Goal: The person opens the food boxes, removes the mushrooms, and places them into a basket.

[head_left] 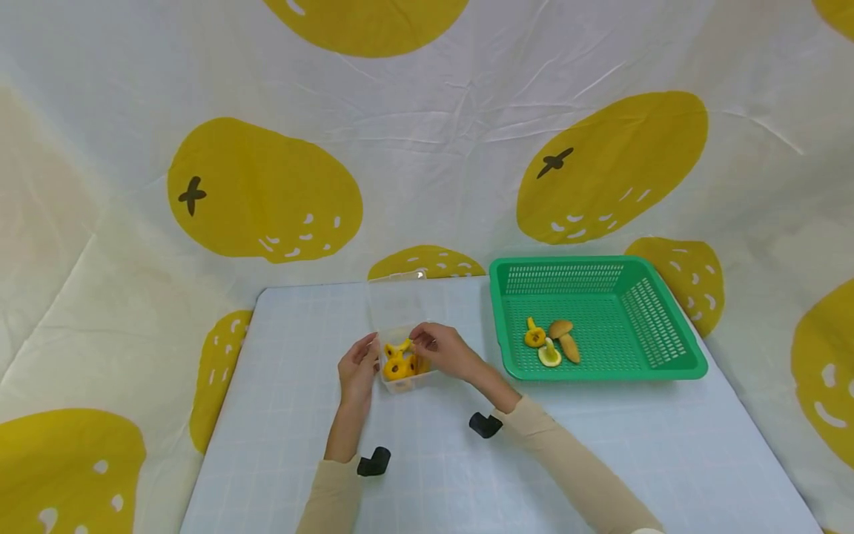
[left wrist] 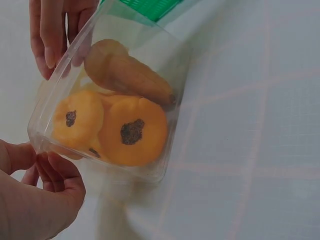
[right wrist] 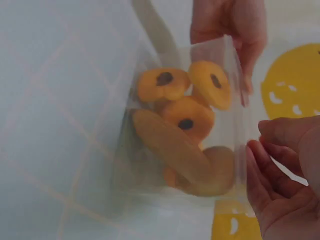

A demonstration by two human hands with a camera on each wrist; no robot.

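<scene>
A clear plastic box (head_left: 405,385) with its see-through lid (head_left: 396,302) raised at the back stands before me. Inside lie several yellow toy mushrooms (head_left: 398,368) with dark centres, and a brown mushroom (left wrist: 136,77) leans along one wall. My left hand (head_left: 356,372) pinches the box's left rim between thumb and fingers. Over the right rim, my right hand (head_left: 452,351) has loosely bent fingers (right wrist: 257,175) touching or almost touching the edge; no mushroom shows in them. Part of the box's contents is hidden by the right hand in the head view.
A green plastic basket (head_left: 600,374) sits to the right, holding a yellow mushroom (head_left: 534,337), a pale upturned mushroom (head_left: 550,356) and a brown mushroom (head_left: 568,343). A pale checked cloth (head_left: 427,467) covers the table. Behind it hangs a fruit-print curtain (head_left: 434,185).
</scene>
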